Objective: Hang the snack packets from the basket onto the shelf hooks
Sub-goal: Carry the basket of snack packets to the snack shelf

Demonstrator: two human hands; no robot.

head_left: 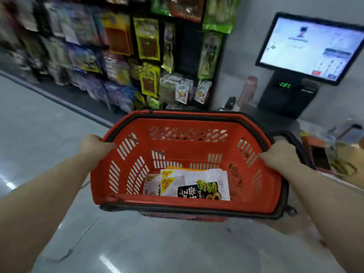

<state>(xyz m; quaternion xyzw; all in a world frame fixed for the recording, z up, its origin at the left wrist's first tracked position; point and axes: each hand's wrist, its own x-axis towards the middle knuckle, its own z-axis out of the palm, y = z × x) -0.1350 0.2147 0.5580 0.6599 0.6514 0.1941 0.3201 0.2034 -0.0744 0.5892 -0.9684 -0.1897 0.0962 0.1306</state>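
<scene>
Gripping the red basket (197, 146) by its two short ends, the left hand (94, 145) closes over the left rim and the right hand (279, 154) closes over the right rim, both forearms reaching forward from the lower corners of the view. The basket hangs in the air above the pale, glossy floor (49, 144), its long axis running left to right across the view, its open top tipped toward the camera. Black handles (283, 194) lie folded down around the rim.

On the basket's bottom, toward the near wall, lie the snack packets (197, 184): a few flat white pouches overlapping one another, with yellow corner tags on the left one and a dark printed panel facing up on the nearest. They lie roughly flat, their exact heading hard to tell in the pile.

Beyond the far rim stands the shelf (137, 56), a dark rack crowded with hanging packets in yellow, green, purple and white, blurred toward the left. A dark gap (189, 52) shows in the rack between the yellow column and the green one. To the right of the rack, against a grey wall, a checkout surface (275, 117) carries a black terminal with a lit screen (313, 46), a pinkish bottle (248, 91) and assorted clutter (338, 146) at the far right.
</scene>
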